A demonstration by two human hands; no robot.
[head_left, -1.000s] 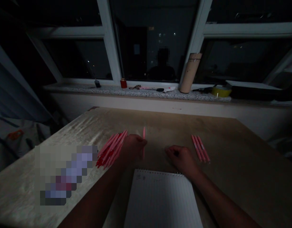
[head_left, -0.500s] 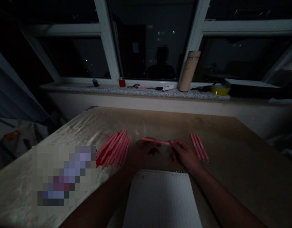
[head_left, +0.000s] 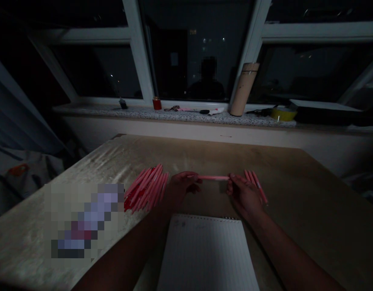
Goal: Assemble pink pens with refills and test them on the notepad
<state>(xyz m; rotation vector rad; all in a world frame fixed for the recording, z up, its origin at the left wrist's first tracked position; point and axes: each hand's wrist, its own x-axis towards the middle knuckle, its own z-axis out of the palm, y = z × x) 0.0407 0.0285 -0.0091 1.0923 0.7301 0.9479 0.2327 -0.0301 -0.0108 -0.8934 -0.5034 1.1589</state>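
Observation:
My left hand [head_left: 185,182] pinches the left end of a pink pencil [head_left: 213,178] between thumb and fingers. At its other end the pencil is held by the fingertips of my right hand [head_left: 242,188], so it lies nearly level above the table. Left of my left hand is a heap of several pink pencils [head_left: 148,186], with something red under and among them. Beside my right hand lie 3 more pink pencils [head_left: 255,182] side by side, partly covered by the hand. Below both hands is a spiral notebook [head_left: 207,254] with lined pages.
A blurred-out object [head_left: 89,218] lies at the left of the brown table [head_left: 310,226]. Along the granite windowsill [head_left: 138,112] stand a tan cylinder [head_left: 244,89], a small red jar [head_left: 156,103] and a roll of yellow tape [head_left: 282,113]. Dark windows rise behind.
My right hand has moved right, towards the small group of pencils, with the held pencil shifting right and turning more level. My left hand still holds its left end.

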